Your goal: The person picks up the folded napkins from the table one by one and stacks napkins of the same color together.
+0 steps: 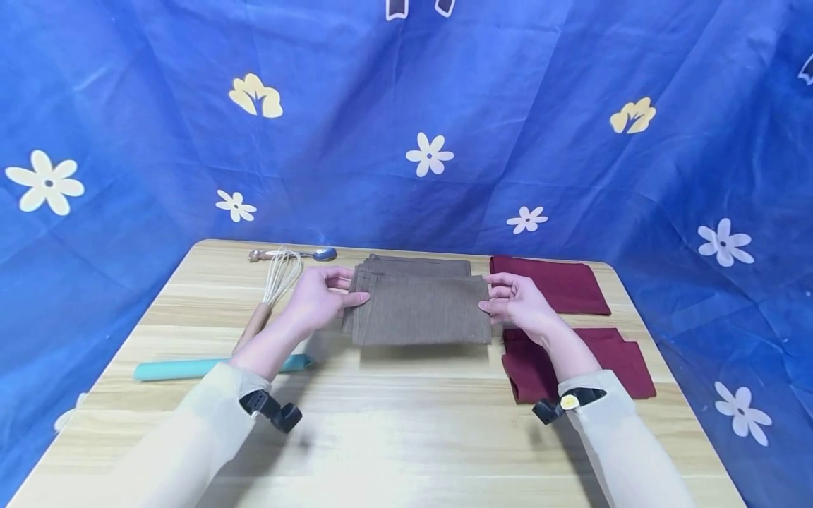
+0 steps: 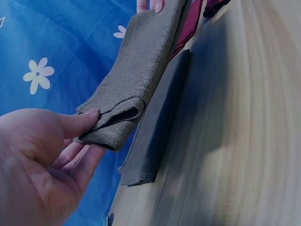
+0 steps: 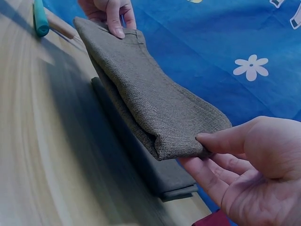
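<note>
A folded grey-brown cloth hangs level above the table, held at its two short ends. My left hand pinches its left end, thumb on top and fingers beneath. At the opposite end my right hand pinches it the same way. Both wrist views show the layered folds of this cloth. Below and behind it, a second folded grey-brown cloth lies on the table, apart from the held one and partly hidden by it in the head view.
On the right lie two folded dark red cloths, one at the back and one nearer. To the left are a whisk, a spoon and a teal stick-like object, partly behind my left arm. A blue flowered curtain surrounds the table.
</note>
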A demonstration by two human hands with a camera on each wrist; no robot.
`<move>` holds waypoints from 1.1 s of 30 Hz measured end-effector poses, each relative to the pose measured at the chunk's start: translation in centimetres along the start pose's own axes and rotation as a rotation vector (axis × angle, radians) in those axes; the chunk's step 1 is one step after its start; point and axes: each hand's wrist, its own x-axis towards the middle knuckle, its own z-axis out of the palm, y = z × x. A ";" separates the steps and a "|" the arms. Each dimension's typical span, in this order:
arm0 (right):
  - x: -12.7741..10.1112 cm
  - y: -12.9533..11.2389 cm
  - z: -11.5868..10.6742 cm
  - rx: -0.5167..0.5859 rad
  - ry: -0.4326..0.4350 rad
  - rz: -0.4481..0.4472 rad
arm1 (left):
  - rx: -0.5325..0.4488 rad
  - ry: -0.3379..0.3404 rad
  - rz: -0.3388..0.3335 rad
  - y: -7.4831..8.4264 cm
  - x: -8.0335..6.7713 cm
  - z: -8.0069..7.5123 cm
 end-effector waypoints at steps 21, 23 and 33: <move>4.3 0.5 -0.8 0.001 0.052 0.033 | -0.014 0.037 -0.033 -0.5 3.6 0.0; 4.8 0.8 -0.7 0.004 0.066 0.046 | -0.008 0.053 -0.049 -0.6 4.0 0.2; 6.9 1.6 -0.3 0.001 0.160 0.064 | -0.068 0.122 -0.088 -1.2 5.8 0.7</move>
